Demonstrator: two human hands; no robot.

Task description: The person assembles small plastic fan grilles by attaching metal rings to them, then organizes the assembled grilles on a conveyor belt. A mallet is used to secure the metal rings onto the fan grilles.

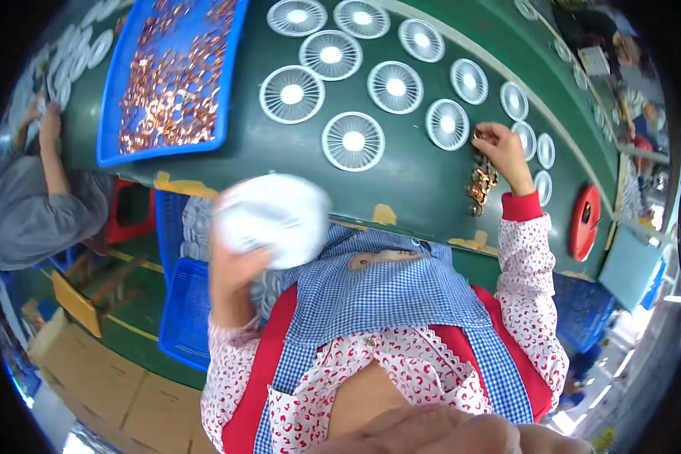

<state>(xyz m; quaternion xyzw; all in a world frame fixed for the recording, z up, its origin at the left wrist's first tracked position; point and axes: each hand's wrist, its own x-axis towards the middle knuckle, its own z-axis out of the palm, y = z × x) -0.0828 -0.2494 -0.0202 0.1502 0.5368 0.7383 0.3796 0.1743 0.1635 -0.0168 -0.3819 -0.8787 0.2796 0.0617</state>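
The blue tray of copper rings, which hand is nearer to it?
Left. The left hand, holding a white disc, is just below the blue tray; the right hand is far right.

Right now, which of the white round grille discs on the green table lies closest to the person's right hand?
The disc just left of the right hand, rightmost in the nearest row beside the fingertips. The small discs to the hand's right look about as close; other large ones are farther.

Blurred white round grille disc [274, 216] held raised below the green table [424, 189] edge, copper rings [480, 181] dangled over it.
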